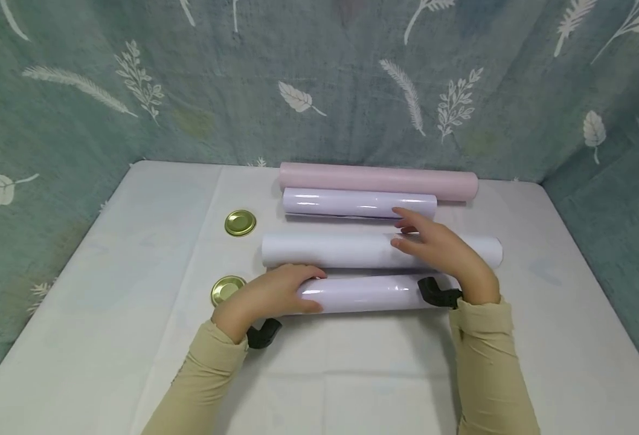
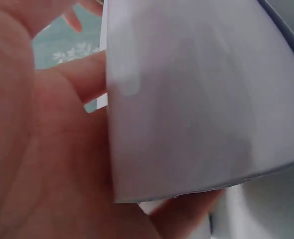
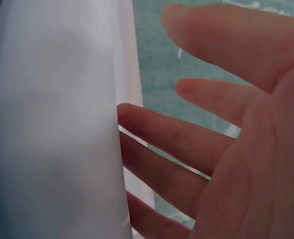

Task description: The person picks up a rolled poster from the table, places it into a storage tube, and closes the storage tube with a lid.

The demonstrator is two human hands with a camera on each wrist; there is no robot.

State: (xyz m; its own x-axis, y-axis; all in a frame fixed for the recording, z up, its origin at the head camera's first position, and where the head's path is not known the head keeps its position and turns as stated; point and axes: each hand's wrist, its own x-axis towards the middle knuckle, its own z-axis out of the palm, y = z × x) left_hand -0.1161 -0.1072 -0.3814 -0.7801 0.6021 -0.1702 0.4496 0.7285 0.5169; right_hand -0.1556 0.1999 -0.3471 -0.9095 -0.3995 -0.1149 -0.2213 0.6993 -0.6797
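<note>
In the head view, my left hand grips the left end of the nearest roll, a glossy white one. The left wrist view has this roll against the palm, with fingers behind and beneath it. Over the right part of a matte white roll, my right hand hovers with fingers spread and thumb apart. In the right wrist view its fingers reach partly behind a pale roll; whether they touch it I cannot tell. Farther back lie a shorter glossy roll and a pink roll.
Two gold-coloured round lids lie left of the rolls, the nearer lid partly behind my left hand. A white cloth covers the table. Green leaf-patterned fabric hangs behind it and at both sides.
</note>
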